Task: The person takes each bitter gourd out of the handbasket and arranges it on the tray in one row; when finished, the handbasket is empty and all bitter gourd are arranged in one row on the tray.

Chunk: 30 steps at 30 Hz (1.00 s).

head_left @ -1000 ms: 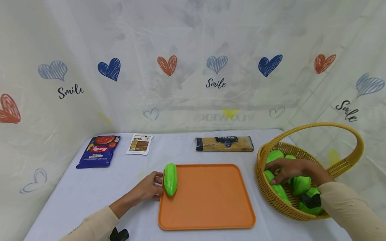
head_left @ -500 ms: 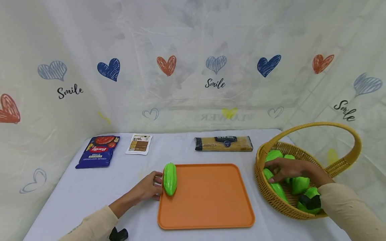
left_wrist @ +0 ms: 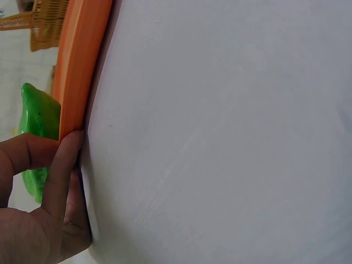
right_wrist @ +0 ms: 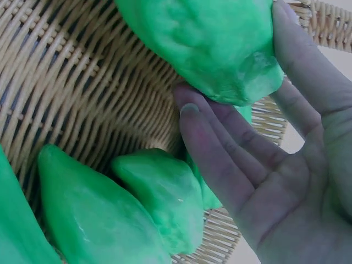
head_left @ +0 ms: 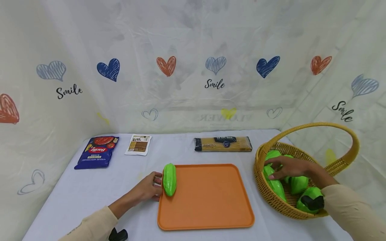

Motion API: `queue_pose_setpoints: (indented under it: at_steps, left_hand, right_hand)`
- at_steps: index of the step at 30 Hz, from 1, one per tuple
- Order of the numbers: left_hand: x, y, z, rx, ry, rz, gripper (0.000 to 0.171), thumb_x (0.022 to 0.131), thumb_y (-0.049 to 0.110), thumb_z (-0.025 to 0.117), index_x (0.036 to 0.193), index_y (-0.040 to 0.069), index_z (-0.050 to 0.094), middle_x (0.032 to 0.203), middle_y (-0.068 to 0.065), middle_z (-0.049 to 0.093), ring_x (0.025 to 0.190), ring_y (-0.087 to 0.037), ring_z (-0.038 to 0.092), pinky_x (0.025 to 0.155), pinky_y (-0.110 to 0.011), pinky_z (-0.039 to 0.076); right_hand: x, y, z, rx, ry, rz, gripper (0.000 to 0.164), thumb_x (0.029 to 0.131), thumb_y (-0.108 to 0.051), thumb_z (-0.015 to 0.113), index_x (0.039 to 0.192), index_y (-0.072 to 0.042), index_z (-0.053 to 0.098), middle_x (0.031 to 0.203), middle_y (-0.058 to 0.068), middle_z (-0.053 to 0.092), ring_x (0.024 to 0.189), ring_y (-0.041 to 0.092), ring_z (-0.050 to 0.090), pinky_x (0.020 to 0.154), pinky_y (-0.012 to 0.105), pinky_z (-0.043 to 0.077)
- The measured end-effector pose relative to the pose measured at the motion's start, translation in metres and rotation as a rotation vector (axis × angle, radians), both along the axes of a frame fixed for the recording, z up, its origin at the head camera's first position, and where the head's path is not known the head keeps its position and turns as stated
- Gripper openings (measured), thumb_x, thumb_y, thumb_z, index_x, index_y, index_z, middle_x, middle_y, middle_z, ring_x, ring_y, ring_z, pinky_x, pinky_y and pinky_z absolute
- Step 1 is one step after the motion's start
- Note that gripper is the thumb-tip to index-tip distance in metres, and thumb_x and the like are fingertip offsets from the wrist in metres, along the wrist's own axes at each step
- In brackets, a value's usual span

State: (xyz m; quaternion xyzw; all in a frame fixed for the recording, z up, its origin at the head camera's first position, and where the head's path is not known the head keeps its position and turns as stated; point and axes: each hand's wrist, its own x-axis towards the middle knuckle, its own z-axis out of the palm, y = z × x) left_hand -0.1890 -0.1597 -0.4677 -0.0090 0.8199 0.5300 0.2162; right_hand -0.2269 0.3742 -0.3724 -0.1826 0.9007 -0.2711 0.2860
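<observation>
Around one orange tray [head_left: 208, 201], one green vegetable [head_left: 276, 188] is gripped by the right hand [head_left: 287, 167] at three o'clock, the rim [left_wrist: 80, 77] by the left hand [head_left: 148, 187] at nine.

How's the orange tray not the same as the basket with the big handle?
The tray is smooth and orange, but the basket is woven and yellowish brown. The tray is shallow and has no handle, while the basket is deeper, with a tall arched handle. One green piece lies on the tray; the basket holds several. Both stand on the white tabletop.
</observation>
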Motion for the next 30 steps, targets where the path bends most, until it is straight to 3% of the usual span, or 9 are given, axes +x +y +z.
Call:
queue_pose_setpoints:
  at_steps: [3,10,15,26,30]
  left_hand:
    - [0.0,0.0,0.001,-0.003,0.001,-0.002,0.071,0.077,0.0,0.07,0.142,-0.002,0.041,0.118,-0.015,0.054,0.092,-0.022,0.064,0.069,-0.037,0.063]
    - [0.001,0.001,0.003,-0.004,0.014,0.007,0.071,0.077,-0.001,0.07,0.142,-0.003,0.041,0.117,-0.015,0.054,0.092,-0.022,0.064,0.068,-0.037,0.063]
    - [0.001,0.001,0.002,0.004,0.013,0.003,0.072,0.077,-0.002,0.069,0.143,-0.004,0.04,0.118,-0.017,0.053,0.092,-0.023,0.064,0.068,-0.037,0.063]
    - [0.002,0.002,0.001,0.0,0.007,0.014,0.071,0.077,-0.001,0.07,0.143,-0.003,0.041,0.118,-0.016,0.053,0.092,-0.023,0.064,0.069,-0.037,0.063]
    - [0.001,0.001,0.0,-0.002,0.006,0.013,0.071,0.078,-0.001,0.07,0.142,-0.002,0.041,0.118,-0.015,0.054,0.091,-0.022,0.064,0.069,-0.037,0.063]
  right_hand:
    - [0.0,0.001,0.003,-0.027,0.001,-0.021,0.064,0.092,-0.029,0.072,0.143,0.003,0.048,0.134,0.039,0.049,0.122,0.052,0.052,0.087,0.047,0.057]
    - [-0.001,0.004,0.009,-0.11,-0.043,-0.051,0.067,0.095,-0.023,0.067,0.148,0.006,0.038,0.137,0.043,0.042,0.106,0.032,0.066,0.082,0.039,0.059]
    - [0.002,0.007,0.01,-0.145,-0.042,-0.085,0.067,0.097,-0.024,0.065,0.15,0.004,0.036,0.145,0.047,0.03,0.119,0.042,0.059,0.085,0.041,0.06]
    - [0.009,0.015,0.019,-0.185,-0.017,-0.053,0.061,0.1,-0.022,0.059,0.153,-0.002,0.036,0.151,0.042,0.024,0.136,0.059,0.032,0.085,0.031,0.06]
    - [0.012,0.017,0.024,-0.191,-0.027,-0.048,0.059,0.101,-0.023,0.057,0.154,-0.008,0.037,0.155,0.039,0.021,0.137,0.059,0.033,0.088,0.036,0.06]
